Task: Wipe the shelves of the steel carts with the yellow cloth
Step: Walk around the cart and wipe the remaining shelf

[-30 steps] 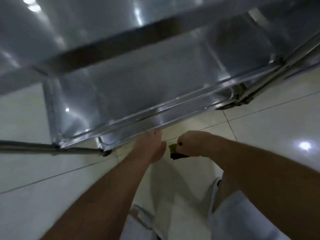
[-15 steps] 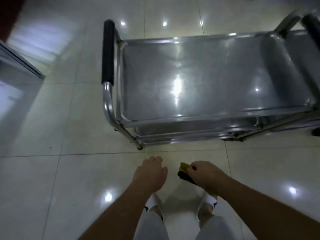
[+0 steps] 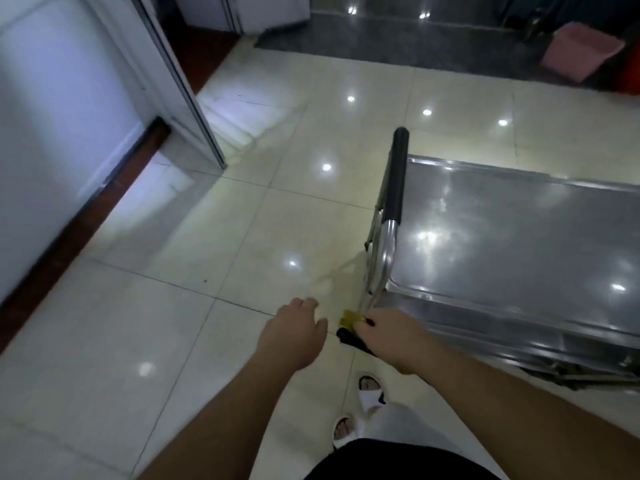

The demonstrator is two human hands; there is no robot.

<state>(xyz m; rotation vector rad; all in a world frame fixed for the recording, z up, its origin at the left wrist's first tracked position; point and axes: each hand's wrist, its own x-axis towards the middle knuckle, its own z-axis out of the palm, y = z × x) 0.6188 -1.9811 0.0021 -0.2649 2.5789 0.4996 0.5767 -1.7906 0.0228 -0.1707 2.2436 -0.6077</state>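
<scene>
No readable brands or writing anywhere that I can make out, so on to materials. The cart on the right is shiny steel, with a flat top shelf that mirrors the ceiling lights, rounded tube framing and a black grip on its handle at the left end. A lower shelf edge peeks out underneath on the near side. The cloth is a small yellow wad with a dark underside, bunched up in the right hand, whose fingers curl round it, just beside the cart's near left corner. It's off the shelf, though I can't tell if it touches the frame leg. The left hand hangs next to it over the floor with fingers loose and slightly spread, holding nothing. The floor is glossy cream tile with thin dark grout lines. There's a white panel with a dark base strip on the left, something pink far right, and white slides on the feet down near.
</scene>
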